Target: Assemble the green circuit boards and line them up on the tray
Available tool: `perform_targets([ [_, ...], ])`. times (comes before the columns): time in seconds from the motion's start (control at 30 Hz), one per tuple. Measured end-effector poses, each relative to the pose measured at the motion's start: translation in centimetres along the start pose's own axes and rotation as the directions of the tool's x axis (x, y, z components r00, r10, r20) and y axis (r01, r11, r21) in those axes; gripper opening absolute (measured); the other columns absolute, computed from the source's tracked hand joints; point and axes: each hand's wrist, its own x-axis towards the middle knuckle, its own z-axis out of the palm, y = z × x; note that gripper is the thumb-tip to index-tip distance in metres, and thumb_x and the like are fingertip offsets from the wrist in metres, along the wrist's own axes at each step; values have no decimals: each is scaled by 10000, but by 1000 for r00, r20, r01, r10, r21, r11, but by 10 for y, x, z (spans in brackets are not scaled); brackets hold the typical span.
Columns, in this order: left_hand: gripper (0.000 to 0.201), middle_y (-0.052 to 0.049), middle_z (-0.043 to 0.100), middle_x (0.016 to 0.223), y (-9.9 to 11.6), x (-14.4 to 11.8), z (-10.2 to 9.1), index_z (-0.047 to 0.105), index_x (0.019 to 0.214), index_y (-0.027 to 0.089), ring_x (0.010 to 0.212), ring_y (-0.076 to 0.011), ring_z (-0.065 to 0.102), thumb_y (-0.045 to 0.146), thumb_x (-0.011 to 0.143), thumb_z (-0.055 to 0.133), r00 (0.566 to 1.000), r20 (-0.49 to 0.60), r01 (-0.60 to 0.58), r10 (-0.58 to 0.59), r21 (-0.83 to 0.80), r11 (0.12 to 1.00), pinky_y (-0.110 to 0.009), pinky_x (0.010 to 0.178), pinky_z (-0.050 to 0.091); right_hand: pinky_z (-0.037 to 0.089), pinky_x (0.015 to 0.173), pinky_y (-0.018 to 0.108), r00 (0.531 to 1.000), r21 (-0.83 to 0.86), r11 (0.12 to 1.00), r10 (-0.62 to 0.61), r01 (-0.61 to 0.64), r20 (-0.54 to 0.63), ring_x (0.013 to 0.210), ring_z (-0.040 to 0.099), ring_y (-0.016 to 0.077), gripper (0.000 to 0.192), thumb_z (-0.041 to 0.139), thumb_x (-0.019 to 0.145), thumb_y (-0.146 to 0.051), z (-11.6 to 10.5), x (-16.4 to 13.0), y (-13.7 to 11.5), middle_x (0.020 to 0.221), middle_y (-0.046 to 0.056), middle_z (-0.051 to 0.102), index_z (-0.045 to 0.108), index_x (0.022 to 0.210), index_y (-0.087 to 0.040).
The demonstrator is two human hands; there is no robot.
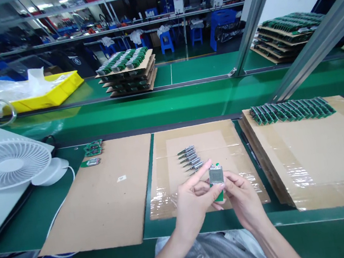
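A white fan (pixel 7 163) stands far off to the left, with a yellow tray (pixel 56 91) beyond it across the green belt (pixel 156 105). Off to the right, a row of green circuit boards (pixel 293 110) lies along the far edge of a cardboard sheet (pixel 322 160). More stacked boards (pixel 128 69) sit well beyond.
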Motion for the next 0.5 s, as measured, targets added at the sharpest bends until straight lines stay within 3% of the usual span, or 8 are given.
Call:
perform_targets([
  [0.13,530,42,638,646,2,6,-8,559,1262,259,608,-129,579,276,746,677,992,34,-127,122,260,957,-260,646,541,516,681,302,982,-229,963,-169,145,-90,759,648,195,255,635,792,-416,-6,4,8,832,59,725,705,884,-188],
  [0.2,463,26,689,804,9,19,-19,542,1274,302,690,-139,600,238,818,587,967,56,-242,248,498,832,-250,711,511,509,805,356,946,-374,905,-279,202,-164,873,658,221,254,626,799,-401,-12,9,15,894,75,730,699,898,-179],
  [0.27,472,-4,707,880,18,41,-34,464,1341,283,755,-166,624,207,877,486,928,61,-293,369,730,617,-266,747,489,495,858,396,906,-467,859,-350,210,-237,906,661,234,280,618,798,-408,-21,14,25,928,91,729,691,913,-164],
  [0.33,449,-61,716,883,26,69,-50,460,1344,191,796,-204,640,173,897,425,901,43,-232,433,889,395,-300,761,480,511,824,404,881,-488,852,-368,190,-298,850,673,231,325,607,796,-434,-31,20,34,917,106,728,679,925,-144],
  [0.4,352,-125,705,972,30,98,-65,599,1190,137,897,-248,638,140,884,424,896,47,-208,441,923,325,-338,811,463,538,719,368,873,-472,866,-350,164,-339,741,674,209,362,601,794,-457,-39,26,42,883,109,728,668,934,-130],
  [0.5,254,-124,716,955,26,126,-81,706,966,152,928,-264,641,119,849,484,910,123,-243,396,933,267,-346,849,449,533,619,320,874,-461,875,-335,150,-352,654,658,183,387,603,787,-477,-45,29,49,856,101,726,663,936,-125],
])
